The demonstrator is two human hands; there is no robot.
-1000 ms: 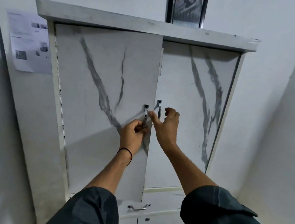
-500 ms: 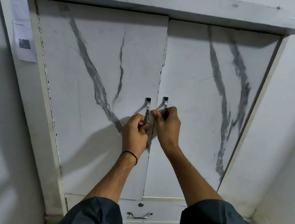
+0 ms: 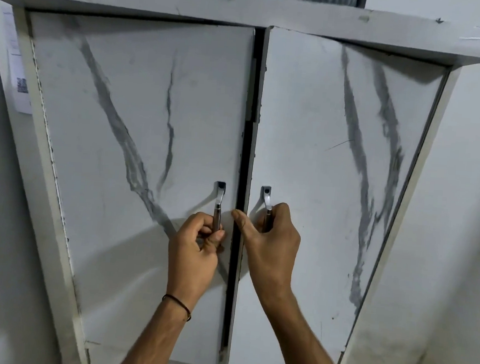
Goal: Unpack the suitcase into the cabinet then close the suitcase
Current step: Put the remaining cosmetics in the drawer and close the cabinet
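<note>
Step in hand: opening the cabinet [image 3: 246, 13]; judged to be the first stage, with no unpacking yet begun.
Left hand [image 3: 196, 253]: grasping the lower part of the metal handle [image 3: 219, 203] on the left door [image 3: 135, 145], fingers curled round it; a dark band sat on that wrist.
Right hand [image 3: 270, 250]: grasping the handle [image 3: 266, 201] on the right door [image 3: 335, 160], thumb stretched toward the middle.
Doors: both stood slightly ajar, with a narrow dark gap [image 3: 245, 153] between their meeting edges.
Interior: too dark to report.
Suitcase: not in view, so its place could not be stated.
Next move: judged to call for a steady outward pull on both handles, each door swinging to its own side, wide enough to reach inside.
Other: a paper notice [image 3: 19, 89] hung on the wall to the left.
</note>
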